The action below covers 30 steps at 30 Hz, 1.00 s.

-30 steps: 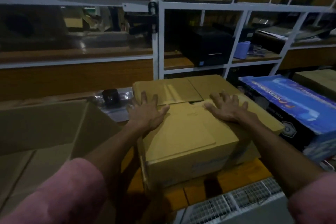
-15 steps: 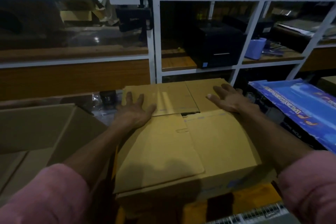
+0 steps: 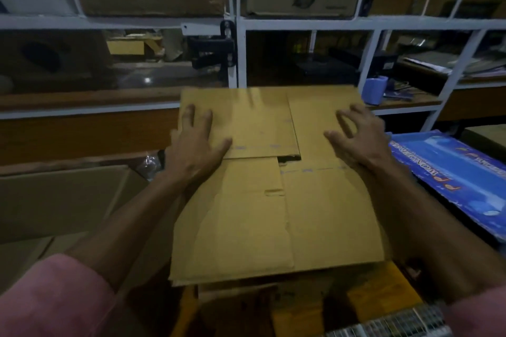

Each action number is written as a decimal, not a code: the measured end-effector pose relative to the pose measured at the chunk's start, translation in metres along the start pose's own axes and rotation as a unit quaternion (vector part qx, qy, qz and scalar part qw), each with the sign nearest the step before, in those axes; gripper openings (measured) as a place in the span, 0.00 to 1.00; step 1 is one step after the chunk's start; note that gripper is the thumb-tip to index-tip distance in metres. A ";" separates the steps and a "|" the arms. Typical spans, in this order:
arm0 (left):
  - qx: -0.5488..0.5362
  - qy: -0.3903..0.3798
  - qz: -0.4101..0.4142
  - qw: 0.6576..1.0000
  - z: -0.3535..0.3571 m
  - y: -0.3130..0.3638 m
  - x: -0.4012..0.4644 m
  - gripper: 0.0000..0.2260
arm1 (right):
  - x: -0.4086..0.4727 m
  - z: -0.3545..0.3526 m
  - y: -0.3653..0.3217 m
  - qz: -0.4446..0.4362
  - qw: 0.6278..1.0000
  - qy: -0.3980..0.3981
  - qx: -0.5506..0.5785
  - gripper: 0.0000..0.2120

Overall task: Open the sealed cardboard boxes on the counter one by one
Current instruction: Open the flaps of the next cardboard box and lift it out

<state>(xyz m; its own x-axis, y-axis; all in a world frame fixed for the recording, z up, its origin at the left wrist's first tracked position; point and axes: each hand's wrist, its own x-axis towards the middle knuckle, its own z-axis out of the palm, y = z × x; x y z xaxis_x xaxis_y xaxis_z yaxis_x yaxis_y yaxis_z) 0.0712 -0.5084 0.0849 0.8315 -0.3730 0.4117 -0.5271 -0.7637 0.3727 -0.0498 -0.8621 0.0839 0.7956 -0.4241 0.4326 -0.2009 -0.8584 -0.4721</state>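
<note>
A tan cardboard box (image 3: 273, 216) fills the middle of the head view, its four top flaps interlocked with a small dark gap at their meeting point. My left hand (image 3: 195, 145) lies flat on the far left flap, fingers spread. My right hand (image 3: 356, 139) hovers over the far right flap with its fingers curled and apart, holding nothing. Both forearms reach over the box's near half.
An open brown carton (image 3: 63, 200) stands at the left. A blue printed box (image 3: 460, 180) lies at the right. Behind runs a white metal shelf frame (image 3: 236, 63) with cartons, a blue cup (image 3: 373, 90) and dark devices. A wire grille (image 3: 388, 323) sits below.
The box has come closer and now fills more of the view. Both hands have slid from the middle of the top to the far flaps; the right fingers have curled.
</note>
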 end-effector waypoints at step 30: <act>-0.008 0.097 0.076 0.992 -0.075 -0.010 -0.034 0.52 | -0.048 -0.060 -0.048 -0.046 0.991 0.115 -0.044 0.55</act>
<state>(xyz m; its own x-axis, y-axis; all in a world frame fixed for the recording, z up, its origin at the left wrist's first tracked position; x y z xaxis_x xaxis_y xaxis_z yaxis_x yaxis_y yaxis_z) 0.0351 -0.4488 0.1301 0.6934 -0.3735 0.6162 -0.6481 -0.6971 0.3067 -0.1128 -0.8173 0.1316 0.6636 -0.3891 0.6390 -0.1910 -0.9139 -0.3581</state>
